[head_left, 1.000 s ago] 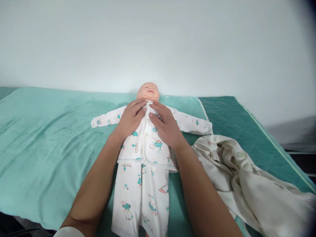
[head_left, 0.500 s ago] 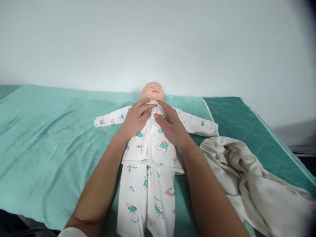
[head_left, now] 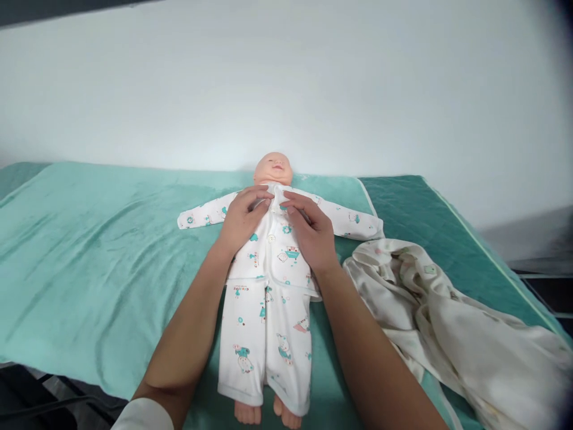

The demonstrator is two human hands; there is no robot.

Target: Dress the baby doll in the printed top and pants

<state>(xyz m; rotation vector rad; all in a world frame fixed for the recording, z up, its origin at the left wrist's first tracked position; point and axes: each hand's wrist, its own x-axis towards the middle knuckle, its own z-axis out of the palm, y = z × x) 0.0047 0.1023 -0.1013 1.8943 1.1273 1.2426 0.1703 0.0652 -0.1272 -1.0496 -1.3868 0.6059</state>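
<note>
Head view: a doll (head_left: 269,263) lies on its back on a plush, pale green blanket (head_left: 98,257), its smooth, rounded, bald head (head_left: 273,167) toward the plain white wall (head_left: 286,77). It wears a matte white top (head_left: 290,272) printed with little teal and pink figures, and matching trousers (head_left: 244,334) with straight, wide legs; bare moulded feet (head_left: 248,413) poke out below the hems. The thin sleeves stretch outward on both sides. The left hand (head_left: 245,215) rests over one half of the chest, fingers close together and bent toward the collar, thumb just below them. The right hand (head_left: 314,230) arches over the other half, fingers curled, thumb close under the forefinger. Whether either one pinches the fabric I cannot tell. Below them a round, pale button (head_left: 271,238) sits on the front band. On the right, a cream cloth (head_left: 456,316) slumps in deep, twisted folds, partly over a darker green quilted cover (head_left: 430,233) with a light, narrow edging
</note>
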